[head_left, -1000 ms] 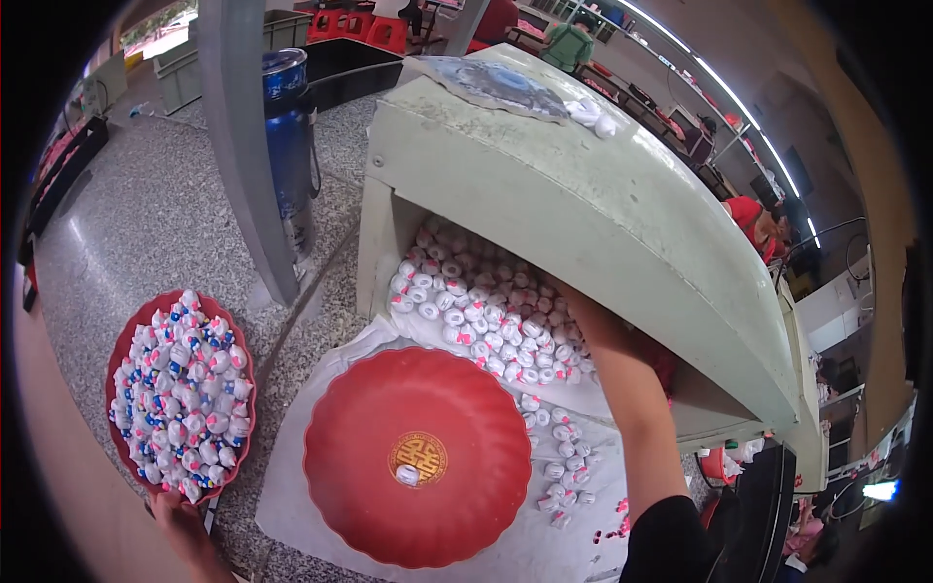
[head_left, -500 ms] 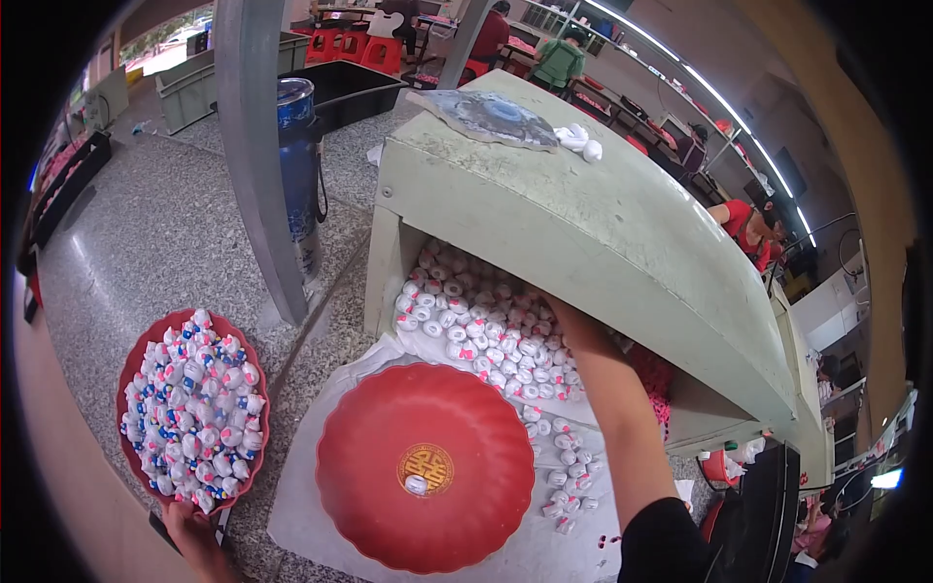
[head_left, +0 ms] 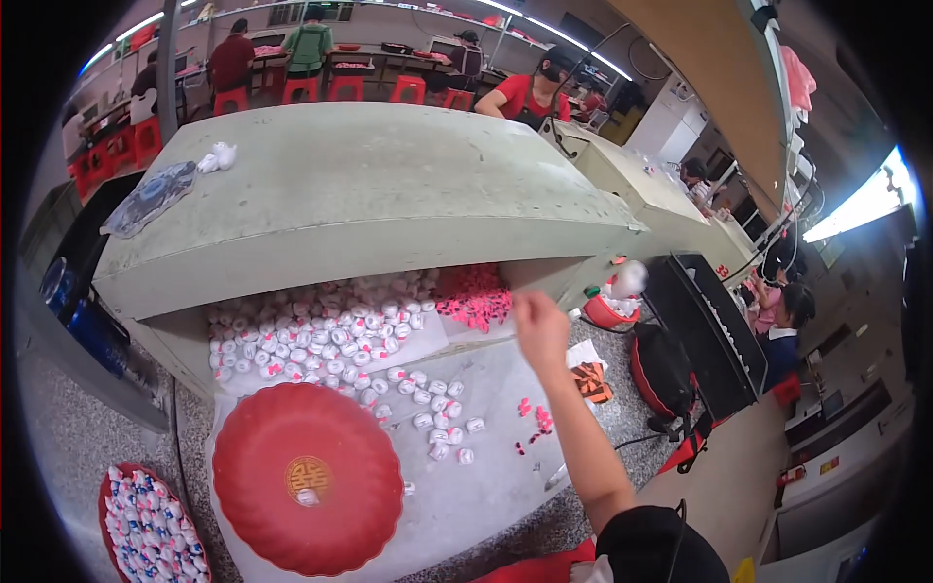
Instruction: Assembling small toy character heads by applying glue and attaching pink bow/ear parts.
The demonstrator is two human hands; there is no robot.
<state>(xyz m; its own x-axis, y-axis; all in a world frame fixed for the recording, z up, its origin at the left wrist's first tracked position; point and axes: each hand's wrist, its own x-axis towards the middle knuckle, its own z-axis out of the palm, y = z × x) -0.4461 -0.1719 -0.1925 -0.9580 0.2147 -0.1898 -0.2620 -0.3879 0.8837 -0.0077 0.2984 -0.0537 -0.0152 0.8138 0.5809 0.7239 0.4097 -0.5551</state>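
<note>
My right hand [head_left: 540, 332] is at the right part of the long shelf opening, beside a heap of small pink pieces [head_left: 476, 303]. Its fingers look curled together; anything between them is hidden. Left of the pink heap lies a large pile of small white round pieces [head_left: 321, 335], several with pink bits. More of them spill forward onto white paper [head_left: 486, 496]. A big red scalloped dish [head_left: 262, 486] sits on the paper with one white piece in it. My left hand is out of view.
A second red dish [head_left: 104, 520], full of white, pink and blue pieces, stands at the lower left. A blue tumbler [head_left: 83, 316] is by a metal post. The pale green shelf unit [head_left: 389, 185] spans the back. At right are a black case [head_left: 714, 321] and red basket [head_left: 610, 309].
The view has swung right. My right hand has come out from the white pile to beside the pink heap. My left hand, earlier at the full dish's rim, has left view.
</note>
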